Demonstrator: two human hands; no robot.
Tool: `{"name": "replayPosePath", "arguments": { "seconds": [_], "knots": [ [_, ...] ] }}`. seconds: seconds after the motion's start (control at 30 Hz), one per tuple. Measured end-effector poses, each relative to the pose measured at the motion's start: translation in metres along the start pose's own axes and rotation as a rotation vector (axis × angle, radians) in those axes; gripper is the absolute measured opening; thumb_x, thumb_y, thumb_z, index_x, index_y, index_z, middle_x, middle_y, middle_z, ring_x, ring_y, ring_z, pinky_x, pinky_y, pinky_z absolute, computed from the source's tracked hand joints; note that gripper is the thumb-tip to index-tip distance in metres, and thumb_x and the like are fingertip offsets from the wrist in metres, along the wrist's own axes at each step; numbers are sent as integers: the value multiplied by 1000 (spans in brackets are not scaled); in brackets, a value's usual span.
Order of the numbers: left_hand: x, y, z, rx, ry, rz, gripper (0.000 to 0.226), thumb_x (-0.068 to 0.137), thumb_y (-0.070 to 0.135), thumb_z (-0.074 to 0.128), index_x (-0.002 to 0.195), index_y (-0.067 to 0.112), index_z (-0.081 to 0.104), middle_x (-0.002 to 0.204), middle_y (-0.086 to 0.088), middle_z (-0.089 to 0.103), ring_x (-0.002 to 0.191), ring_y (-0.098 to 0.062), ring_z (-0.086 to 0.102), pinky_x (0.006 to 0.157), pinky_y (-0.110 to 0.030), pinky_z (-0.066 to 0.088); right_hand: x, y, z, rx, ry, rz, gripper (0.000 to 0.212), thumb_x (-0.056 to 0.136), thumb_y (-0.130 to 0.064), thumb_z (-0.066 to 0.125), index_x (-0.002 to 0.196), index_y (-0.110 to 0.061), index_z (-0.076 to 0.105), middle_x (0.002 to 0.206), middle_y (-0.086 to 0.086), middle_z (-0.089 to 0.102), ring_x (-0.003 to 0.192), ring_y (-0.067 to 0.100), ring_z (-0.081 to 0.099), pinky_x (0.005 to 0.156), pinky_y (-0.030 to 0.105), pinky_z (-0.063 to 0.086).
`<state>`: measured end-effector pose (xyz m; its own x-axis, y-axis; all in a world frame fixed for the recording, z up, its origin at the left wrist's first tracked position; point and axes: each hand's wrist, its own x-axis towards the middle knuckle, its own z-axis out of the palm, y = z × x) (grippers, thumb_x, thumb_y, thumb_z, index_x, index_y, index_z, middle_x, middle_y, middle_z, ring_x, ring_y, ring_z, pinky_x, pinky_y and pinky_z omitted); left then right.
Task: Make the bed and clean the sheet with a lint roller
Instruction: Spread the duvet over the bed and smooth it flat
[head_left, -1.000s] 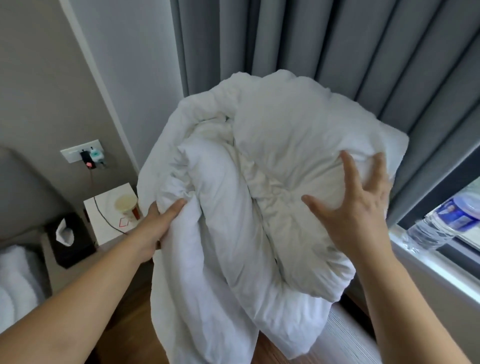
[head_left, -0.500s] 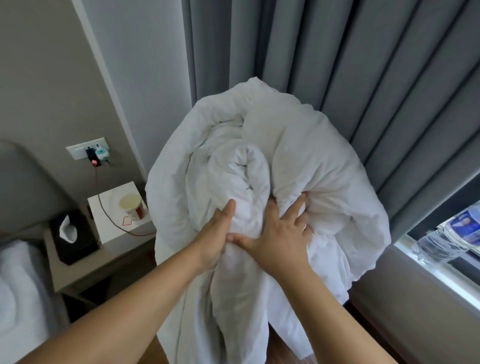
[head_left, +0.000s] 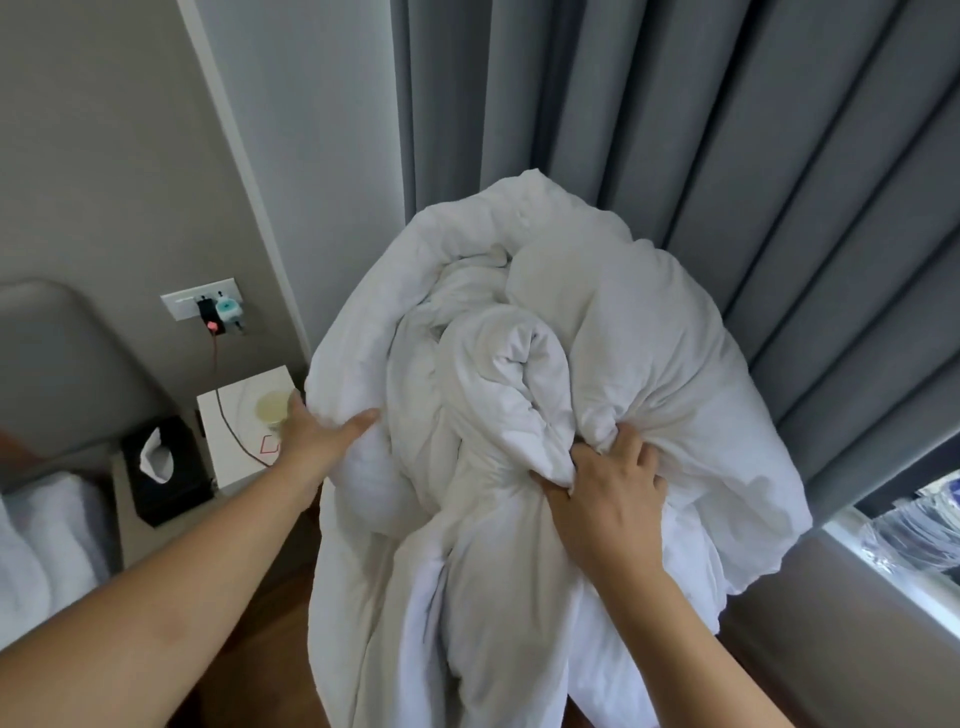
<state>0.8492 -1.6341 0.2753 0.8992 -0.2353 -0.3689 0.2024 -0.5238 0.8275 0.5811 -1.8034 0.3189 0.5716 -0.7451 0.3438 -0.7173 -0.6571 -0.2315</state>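
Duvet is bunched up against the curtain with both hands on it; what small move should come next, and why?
Probably the left hand should close on the outer fold it touches. The white duvet is a twisted bundle in front of the grey curtain, and only the right hand grips a bunch of fabric. A second grip would let the person draw the folds apart before spreading it.

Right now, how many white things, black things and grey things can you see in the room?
White: 3 - duvet, box on the nightstand, bedding at the left edge
Black: 2 - tissue box, plug in the wall socket
Grey: 1 - curtain
Total: 6
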Motion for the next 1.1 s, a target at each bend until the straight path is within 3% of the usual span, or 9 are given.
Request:
{"name": "replayPosePath", "arguments": {
  "seconds": [0.07, 0.2, 0.33, 0.47, 0.57, 0.7, 0.8, 0.93, 1.1],
  "knots": [
    [8, -3, 5, -128, -174, -47, 119, 59, 57, 88, 154, 30, 20, 149, -3, 43, 132, -32, 45, 108, -57, 39, 0, 6, 1, 21, 18, -19, 33, 75, -51, 76, 82, -21, 66, 105, 8, 48, 93, 34, 48, 76, 45, 44],
    [-3, 10, 22, -190, -278, 103, 58, 81, 47, 76, 133, 30, 54, 120, 1, 67, 112, -25, 62, 98, -47, 49, 5, 11, 1, 107, 51, -63, 28, 75, -43, 78, 76, -19, 64, 95, 6, 47, 84, 32, 48, 76, 45, 46],
    [-41, 23, 34, -114, -289, 284, 27, 88, 47, 68, 112, 46, 57, 107, 16, 66, 102, -10, 63, 78, -29, 51, 5, 9, -2, 209, 85, -111, 24, 77, -31, 79, 72, -15, 62, 90, 7, 45, 82, 31, 47, 76, 46, 45],
    [-74, 38, 36, -197, -258, 354, 23, 91, 40, 67, 113, 39, 60, 112, 9, 69, 104, -14, 65, 95, -40, 52, 4, 9, -14, 338, 158, -145, 18, 78, -23, 76, 72, -13, 63, 91, -1, 37, 84, 26, 42, 77, 48, 46],
    [-93, 56, 26, -259, -264, 431, 28, 93, 32, 67, 120, 27, 65, 109, 9, 72, 102, -13, 68, 97, -38, 52, 4, 7, -29, 432, 208, -149, 15, 78, -25, 68, 72, -12, 63, 92, -2, 36, 86, 25, 42, 78, 46, 47],
    [-121, 75, -1, -287, -275, 505, 16, 94, 30, 66, 109, 32, 67, 98, 20, 74, 99, -6, 68, 92, -27, 53, -4, 1, -51, 485, 289, -178, 15, 77, -20, 65, 69, -9, 60, 93, -4, 33, 86, 28, 45, 75, 48, 48],
    [-144, 82, -26, -322, -268, 578, 13, 93, 28, 68, 104, 34, 68, 102, 14, 74, 101, -8, 69, 98, -37, 52, -13, -15, -71, 502, 379, -259, 13, 76, -18, 65, 70, -8, 59, 94, -9, 27, 88, 29, 46, 74, 43, 47],
    [-176, 85, -68, -436, -233, 665, 31, 84, 37, 68, 113, 24, 69, 112, 1, 73, 110, -20, 67, 103, -51, 48, -26, -47, -111, 505, 474, -362, 19, 77, -21, 63, 70, -4, 58, 98, -2, 34, 94, 31, 47, 77, 41, 47],
    [-227, 77, -144, -528, -151, 816, 39, 85, 39, 68, 120, 20, 67, 118, -1, 71, 114, -21, 65, 104, -52, 47, -56, -99, -175, 520, 583, -513, 26, 78, -17, 70, 65, -4, 51, 99, -12, 23, 93, 20, 39, 76, 35, 43]
  ]
}}
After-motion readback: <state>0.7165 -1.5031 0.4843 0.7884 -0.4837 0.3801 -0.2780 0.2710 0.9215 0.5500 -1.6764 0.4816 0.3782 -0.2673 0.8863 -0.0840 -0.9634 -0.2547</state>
